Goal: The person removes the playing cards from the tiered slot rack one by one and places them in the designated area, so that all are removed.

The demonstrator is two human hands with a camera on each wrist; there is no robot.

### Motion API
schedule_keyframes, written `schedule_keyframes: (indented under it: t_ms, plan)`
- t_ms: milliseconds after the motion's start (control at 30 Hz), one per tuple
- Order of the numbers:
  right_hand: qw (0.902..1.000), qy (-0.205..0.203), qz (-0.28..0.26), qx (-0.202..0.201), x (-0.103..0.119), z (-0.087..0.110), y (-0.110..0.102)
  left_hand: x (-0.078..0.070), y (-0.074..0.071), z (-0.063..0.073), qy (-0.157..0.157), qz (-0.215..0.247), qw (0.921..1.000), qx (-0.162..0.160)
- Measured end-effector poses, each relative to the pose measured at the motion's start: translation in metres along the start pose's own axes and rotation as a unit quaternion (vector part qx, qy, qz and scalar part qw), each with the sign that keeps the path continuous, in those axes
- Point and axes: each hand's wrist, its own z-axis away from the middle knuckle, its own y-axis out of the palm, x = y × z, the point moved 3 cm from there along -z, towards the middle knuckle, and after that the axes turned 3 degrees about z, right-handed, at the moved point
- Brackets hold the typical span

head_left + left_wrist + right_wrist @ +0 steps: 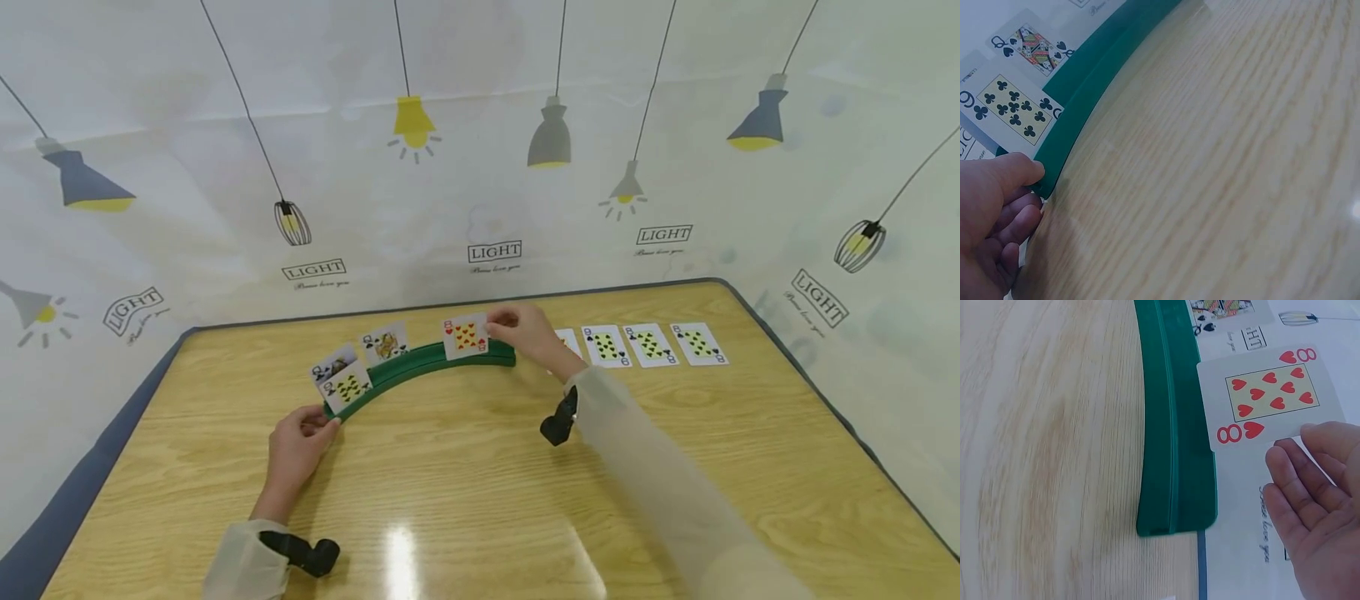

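A curved green card holder [420, 360] lies on the table. My left hand [298, 442] grips its left end, the thumb on top. Near that end stands a nine of clubs [1013, 109], partly covering a face card [332, 363]. Farther along the holder is a queen of spades [1034, 49]. Between its thumb and fingers, my right hand [528, 333] pinches the corner of an eight of hearts [1269, 397]. This card's lower edge is at the holder, toward its right end; whether it sits in the slot I cannot tell.
To the right, several cards lie face up in a row on the wooden table [465, 467], among them one black-suit card [606, 347]. My right wrist partly hides the leftmost one [567, 337]. A white backdrop [480, 192] printed with lamps stands behind the table.
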Motion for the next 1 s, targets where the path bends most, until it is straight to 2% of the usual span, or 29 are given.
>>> schedule_keyframes:
  t_ms: [367,1000]
  plan:
    - [0.9997,0.013,0.004,-0.023,-0.009,0.018,-0.034,0.0,0.0,0.0,0.0,-0.004,1.0,0.002]
    - [0.9979,0.014,0.029,-0.057,-0.036,0.041,-0.072,-0.002,0.0,0.001,-0.006,-0.001,1.0,0.007]
